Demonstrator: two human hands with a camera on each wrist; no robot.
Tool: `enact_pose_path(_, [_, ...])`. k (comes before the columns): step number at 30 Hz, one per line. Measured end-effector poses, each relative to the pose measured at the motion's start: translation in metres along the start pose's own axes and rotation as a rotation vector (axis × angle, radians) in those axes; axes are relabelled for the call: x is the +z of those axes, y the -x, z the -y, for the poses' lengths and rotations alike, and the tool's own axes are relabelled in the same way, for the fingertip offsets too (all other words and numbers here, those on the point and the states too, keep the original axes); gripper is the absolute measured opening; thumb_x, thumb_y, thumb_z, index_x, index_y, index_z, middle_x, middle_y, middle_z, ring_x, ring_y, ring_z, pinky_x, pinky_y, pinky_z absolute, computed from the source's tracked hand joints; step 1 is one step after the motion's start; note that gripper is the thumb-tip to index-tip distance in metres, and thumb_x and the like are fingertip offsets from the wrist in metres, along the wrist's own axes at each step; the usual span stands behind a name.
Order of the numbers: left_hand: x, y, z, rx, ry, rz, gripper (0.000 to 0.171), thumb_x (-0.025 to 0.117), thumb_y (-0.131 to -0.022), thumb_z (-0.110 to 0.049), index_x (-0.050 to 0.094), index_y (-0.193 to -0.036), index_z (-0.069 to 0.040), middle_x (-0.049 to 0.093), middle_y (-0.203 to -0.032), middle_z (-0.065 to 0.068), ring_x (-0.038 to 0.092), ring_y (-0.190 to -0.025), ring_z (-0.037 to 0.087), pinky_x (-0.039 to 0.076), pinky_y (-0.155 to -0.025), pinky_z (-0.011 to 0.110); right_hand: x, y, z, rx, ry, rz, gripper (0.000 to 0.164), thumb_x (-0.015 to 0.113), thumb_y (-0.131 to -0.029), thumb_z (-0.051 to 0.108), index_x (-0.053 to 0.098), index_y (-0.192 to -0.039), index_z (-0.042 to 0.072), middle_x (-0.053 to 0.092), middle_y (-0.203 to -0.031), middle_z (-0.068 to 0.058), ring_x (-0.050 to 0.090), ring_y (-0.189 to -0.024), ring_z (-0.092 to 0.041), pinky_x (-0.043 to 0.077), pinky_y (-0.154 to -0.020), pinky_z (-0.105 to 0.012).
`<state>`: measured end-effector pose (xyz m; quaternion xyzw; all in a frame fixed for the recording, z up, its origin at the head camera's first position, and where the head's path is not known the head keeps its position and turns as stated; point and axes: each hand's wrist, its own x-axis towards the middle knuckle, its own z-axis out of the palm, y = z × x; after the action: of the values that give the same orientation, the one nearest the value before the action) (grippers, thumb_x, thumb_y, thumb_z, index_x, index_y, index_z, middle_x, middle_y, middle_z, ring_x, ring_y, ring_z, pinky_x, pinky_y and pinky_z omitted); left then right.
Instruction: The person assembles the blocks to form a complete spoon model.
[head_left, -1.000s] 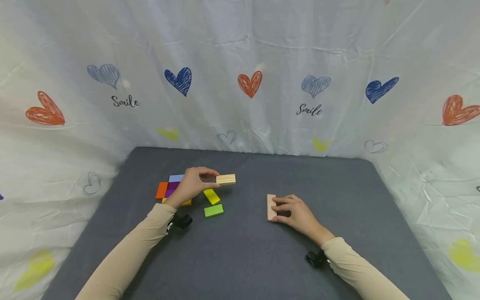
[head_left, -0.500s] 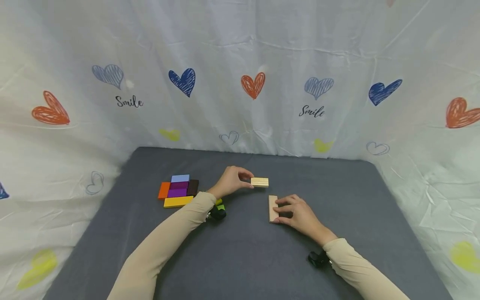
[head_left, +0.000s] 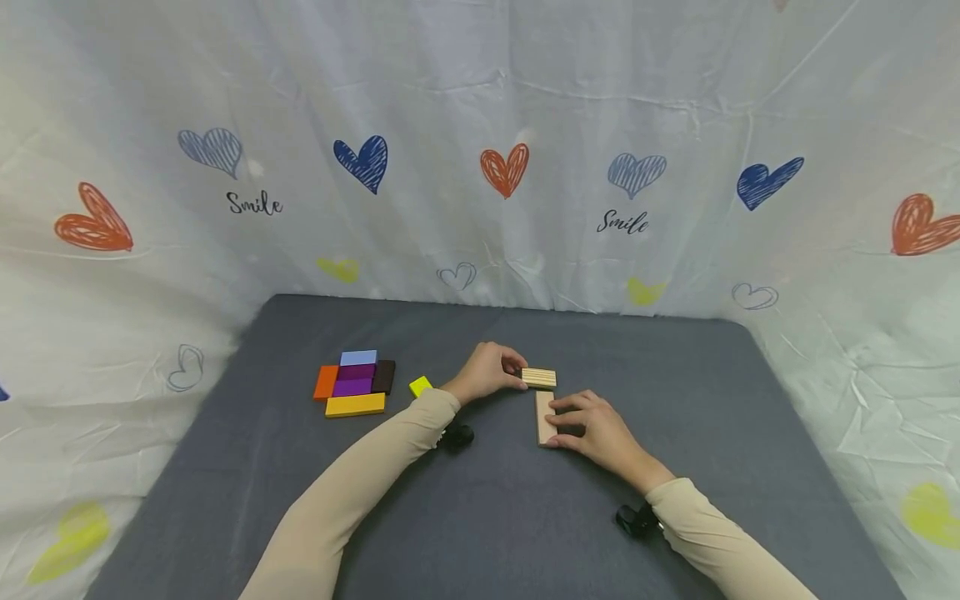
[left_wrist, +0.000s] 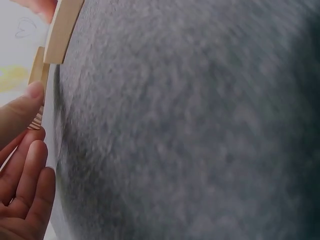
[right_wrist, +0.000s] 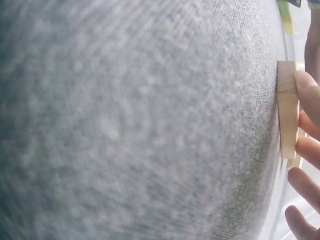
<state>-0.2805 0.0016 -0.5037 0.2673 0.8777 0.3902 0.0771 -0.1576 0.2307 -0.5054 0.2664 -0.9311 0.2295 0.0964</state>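
My left hand [head_left: 487,371] pinches a wooden block with striped grooves [head_left: 539,378] between thumb and fingertips, by its left end. Just nearer stands a plain pale wooden block [head_left: 545,418], its long side pointing away from me. The right hand [head_left: 596,429] holds it, with the thumb at the near end and fingers along the right side. The grooved block lies crosswise at the plain block's far end; whether they touch I cannot tell. In the left wrist view, the grooved block [left_wrist: 39,70] appears beside the end of the plain block [left_wrist: 62,35].
On the left of the grey table [head_left: 465,533] lies a group of blocks: light blue [head_left: 358,357], orange [head_left: 326,382], purple [head_left: 352,387], dark brown [head_left: 383,377] and amber yellow [head_left: 356,405]. A bright yellow block [head_left: 420,386] is partly behind the left forearm. A heart-printed curtain [head_left: 480,208] hangs behind.
My left hand has carried the grooved block rightward, then slightly nearer, to the plain block's far end. The right hand and the plain block have barely moved. The green block is now hidden by the left arm.
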Motion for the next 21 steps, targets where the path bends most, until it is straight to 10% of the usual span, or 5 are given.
enact_pose_path(21, [0.011,0.005,-0.011,0.036,-0.163,0.045,0.032,0.086,-0.077,-0.027,0.076,-0.106,-0.016,0.069,-0.099,0.001,0.063,-0.089,0.013,0.052,-0.079,0.024,-0.001,0.001,0.002,0.018,0.007,0.009,0.040,0.083,-0.074,0.041,0.078,-0.109,0.022,0.070,-0.121,0.004,0.061,-0.108,-0.017,0.051,-0.093,-0.043])
